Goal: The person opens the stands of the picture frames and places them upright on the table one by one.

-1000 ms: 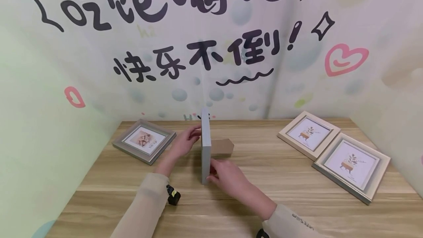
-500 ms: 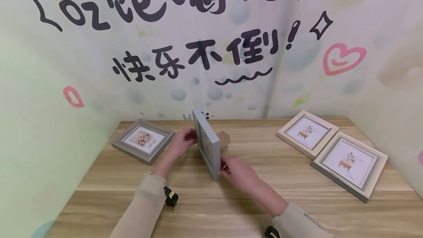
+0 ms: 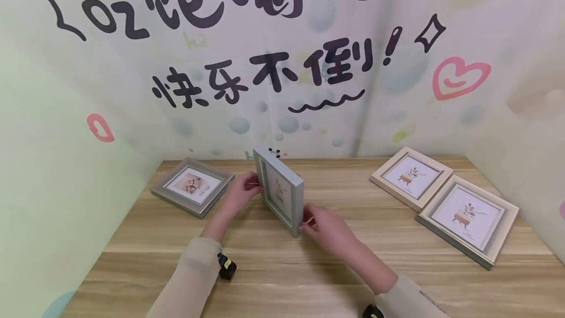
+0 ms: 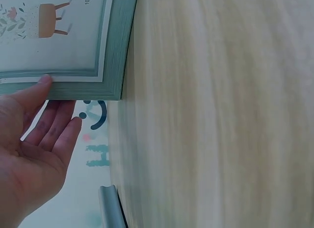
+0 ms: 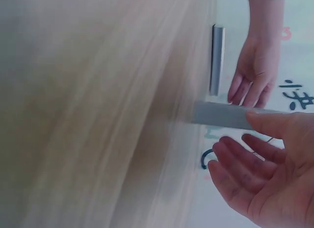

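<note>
A grey-blue picture frame with a plant-pot print stands upright and angled at the middle of the table. My left hand holds its far left side; in the left wrist view the thumb lies on the front border of the picture frame, with the other fingers behind. At the near right side, my right hand pinches the edge. From the right wrist, its thumb presses the side of the frame while the other fingers spread behind. The back of the frame is hidden in the head view.
Flat at the back left lies a brownish-grey picture frame with a flower print. Two pale frames, one farther back and one nearer, lie touching on the right. Behind the wooden table hangs a printed backdrop.
The frame has turned from edge-on so its front shows toward me, its near side swinging right. My right hand moved right with it. The brown stand at its back has gone from sight.
</note>
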Available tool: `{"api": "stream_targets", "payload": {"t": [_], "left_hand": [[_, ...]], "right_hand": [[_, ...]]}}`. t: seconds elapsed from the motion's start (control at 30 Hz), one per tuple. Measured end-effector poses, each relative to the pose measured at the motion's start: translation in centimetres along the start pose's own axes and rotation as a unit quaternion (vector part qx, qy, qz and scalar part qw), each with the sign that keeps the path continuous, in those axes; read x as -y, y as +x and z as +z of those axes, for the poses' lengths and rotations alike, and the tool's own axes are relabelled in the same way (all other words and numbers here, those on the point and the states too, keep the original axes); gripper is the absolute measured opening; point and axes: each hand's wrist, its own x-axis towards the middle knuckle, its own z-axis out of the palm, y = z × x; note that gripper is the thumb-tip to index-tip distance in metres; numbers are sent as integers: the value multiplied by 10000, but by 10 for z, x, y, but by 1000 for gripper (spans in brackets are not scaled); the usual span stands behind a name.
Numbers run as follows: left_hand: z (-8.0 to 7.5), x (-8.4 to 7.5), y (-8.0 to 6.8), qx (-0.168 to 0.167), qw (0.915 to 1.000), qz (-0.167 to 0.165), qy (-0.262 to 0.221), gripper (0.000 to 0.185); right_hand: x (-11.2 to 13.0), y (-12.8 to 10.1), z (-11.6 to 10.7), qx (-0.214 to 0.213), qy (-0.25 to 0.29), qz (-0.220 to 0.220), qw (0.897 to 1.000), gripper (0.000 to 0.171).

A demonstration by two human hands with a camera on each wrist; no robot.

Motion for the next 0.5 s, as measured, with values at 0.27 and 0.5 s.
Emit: {"api": "stream_targets", "payload": {"t": [0.27,0.5], "left_hand": [[-1,1,-3,-165,9998,-90,67,27],[-1,2,-7,-319,9992,-92,226,27]], "right_hand": [[6,-28,-8,-268,373,-29,9989,37],[7,-39,-7,-204,788,-170,9965,62]]}}
